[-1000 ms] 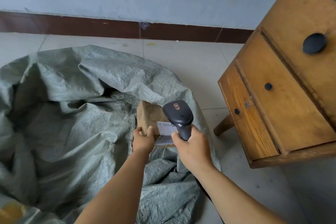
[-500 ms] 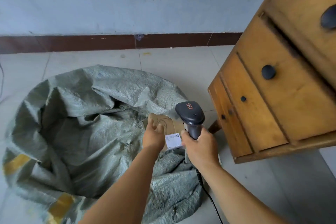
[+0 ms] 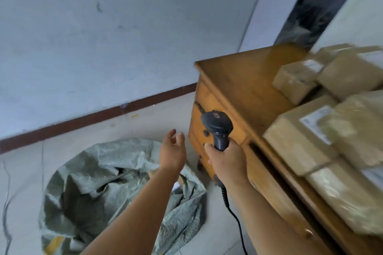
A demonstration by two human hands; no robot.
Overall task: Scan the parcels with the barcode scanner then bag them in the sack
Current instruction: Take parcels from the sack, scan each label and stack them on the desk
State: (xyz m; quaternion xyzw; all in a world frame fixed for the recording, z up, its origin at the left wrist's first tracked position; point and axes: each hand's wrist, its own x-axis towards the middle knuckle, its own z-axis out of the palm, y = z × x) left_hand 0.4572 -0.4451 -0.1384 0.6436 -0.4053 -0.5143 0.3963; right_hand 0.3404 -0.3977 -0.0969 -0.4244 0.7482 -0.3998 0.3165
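Note:
My right hand grips the handle of the black barcode scanner, held upright in front of the wooden cabinet. Its coiled cable hangs down past my forearm. My left hand is raised above the grey-green woven sack, empty, with fingers loosely spread. The sack lies open on the floor at lower left. A corner of a brown parcel shows in the sack, mostly hidden behind my left forearm. Several brown cardboard parcels with white labels are stacked on the cabinet top at the right, blurred.
The cabinet has drawers with dark knobs facing left. A pale wall with a dark red skirting runs behind. A thin cable lies on the tiled floor at far left. A dark opening shows at the upper right.
My left hand has let go of the small parcel, which now lies in the sack, and has lifted empty. The view has swung up and right, bringing the cabinet top and stacked parcels into sight.

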